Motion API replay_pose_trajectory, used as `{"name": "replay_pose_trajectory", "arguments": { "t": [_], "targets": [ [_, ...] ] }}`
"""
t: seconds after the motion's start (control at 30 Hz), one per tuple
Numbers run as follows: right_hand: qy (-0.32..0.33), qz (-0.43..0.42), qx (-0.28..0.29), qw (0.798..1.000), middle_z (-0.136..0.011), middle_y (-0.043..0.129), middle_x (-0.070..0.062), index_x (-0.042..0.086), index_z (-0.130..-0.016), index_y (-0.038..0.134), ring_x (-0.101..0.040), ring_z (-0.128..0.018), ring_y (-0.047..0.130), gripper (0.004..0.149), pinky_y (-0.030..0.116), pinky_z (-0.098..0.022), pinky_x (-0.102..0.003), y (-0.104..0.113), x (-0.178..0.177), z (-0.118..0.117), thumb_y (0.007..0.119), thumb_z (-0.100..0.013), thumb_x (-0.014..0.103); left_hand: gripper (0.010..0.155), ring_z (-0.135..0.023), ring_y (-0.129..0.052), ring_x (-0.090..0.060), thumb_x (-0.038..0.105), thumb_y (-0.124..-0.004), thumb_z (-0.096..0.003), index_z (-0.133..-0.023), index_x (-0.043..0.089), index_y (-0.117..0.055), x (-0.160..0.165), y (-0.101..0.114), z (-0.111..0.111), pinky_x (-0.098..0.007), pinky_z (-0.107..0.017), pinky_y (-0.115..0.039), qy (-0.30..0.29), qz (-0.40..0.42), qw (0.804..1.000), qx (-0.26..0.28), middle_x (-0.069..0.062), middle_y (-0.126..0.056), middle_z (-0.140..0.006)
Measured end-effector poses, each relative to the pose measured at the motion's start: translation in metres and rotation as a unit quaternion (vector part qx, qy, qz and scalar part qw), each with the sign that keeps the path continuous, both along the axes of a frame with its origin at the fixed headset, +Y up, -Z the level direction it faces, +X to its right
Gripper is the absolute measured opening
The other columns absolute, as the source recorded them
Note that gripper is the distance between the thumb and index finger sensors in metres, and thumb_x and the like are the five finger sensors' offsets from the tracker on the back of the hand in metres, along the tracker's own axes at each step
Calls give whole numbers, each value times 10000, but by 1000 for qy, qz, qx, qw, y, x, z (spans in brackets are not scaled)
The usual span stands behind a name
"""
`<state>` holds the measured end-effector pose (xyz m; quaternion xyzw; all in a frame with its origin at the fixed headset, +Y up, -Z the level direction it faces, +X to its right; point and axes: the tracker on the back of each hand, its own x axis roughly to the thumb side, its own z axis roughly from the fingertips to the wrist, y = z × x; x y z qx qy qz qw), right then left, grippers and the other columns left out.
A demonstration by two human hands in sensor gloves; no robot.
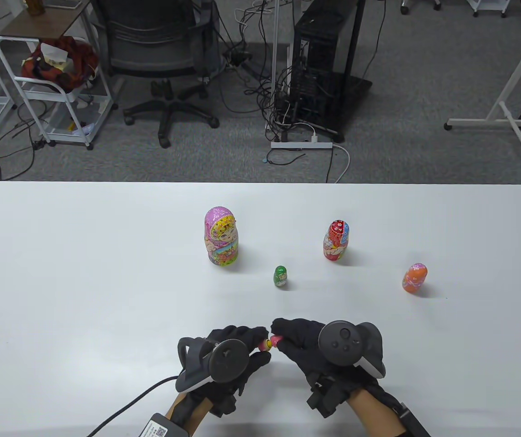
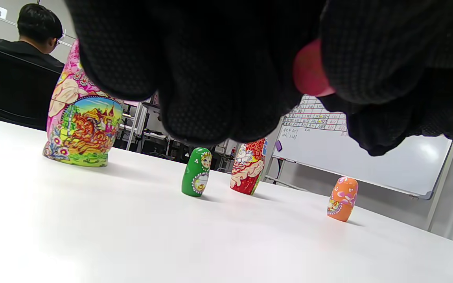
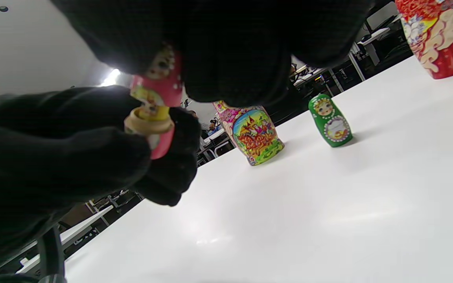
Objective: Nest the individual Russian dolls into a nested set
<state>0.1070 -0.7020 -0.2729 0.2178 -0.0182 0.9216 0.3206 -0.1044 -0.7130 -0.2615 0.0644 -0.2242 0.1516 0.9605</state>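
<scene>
Both hands hold a small pink doll (image 1: pixel 270 342) between them just above the table, near its front edge. My left hand (image 1: pixel 258 342) pinches one end and my right hand (image 1: pixel 280 336) pinches the other. In the right wrist view the doll (image 3: pixel 159 88) shows a bare wooden rim (image 3: pixel 149 124) at its seam, beside the left hand's fingers. In the left wrist view only a pink end (image 2: pixel 309 72) shows between gloved fingers. Upright on the table stand a large pink doll (image 1: pixel 221 236), a red doll (image 1: pixel 336 240), a small green doll (image 1: pixel 280 276) and an orange doll (image 1: pixel 414 277).
The white table (image 1: pixel 83 282) reaches the frame's left and right edges. A cable (image 1: pixel 123 407) trails from the left wrist over its front. The standing dolls also show in the left wrist view: large (image 2: pixel 83 122), green (image 2: pixel 197 171), red (image 2: pixel 248 167), orange (image 2: pixel 342 198).
</scene>
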Motion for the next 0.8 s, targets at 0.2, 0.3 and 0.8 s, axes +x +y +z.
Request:
{"name": "replay_pose_trajectory", "arguments": {
  "t": [0.2, 0.3, 0.8],
  "targets": [
    [6, 7, -2, 1000, -856, 871, -12, 307, -901, 713, -199, -645, 942, 452, 778, -559, -437, -3, -3, 1, 797, -470, 415, 608, -632, -1034, -133, 578, -827, -369, -882, 252, -832, 1, 0, 1, -429, -575, -844, -2, -4, 1000, 3, 25, -1011, -769],
    [8, 6, -2, 1000, -856, 870, -14, 305, -901, 712, -200, -645, 942, 454, 777, -560, -439, -3, -5, 1, 798, -470, 415, 607, -631, -1034, -133, 577, -828, -370, -882, 252, -834, 2, 0, 1, -428, -575, -844, -3, -5, 1000, 4, 24, -1011, -769],
    [4, 6, 11, 1000, -825, 897, -25, 277, -876, 747, -202, -623, 957, 446, 789, -553, -437, -3, -10, 5, 823, -454, 404, 589, -605, -1041, -136, 531, -807, -375, -873, 220, -845, 6, -2, 2, -427, -568, -849, -11, -4, 1000, -7, 8, -1025, -742]
  ]
}}
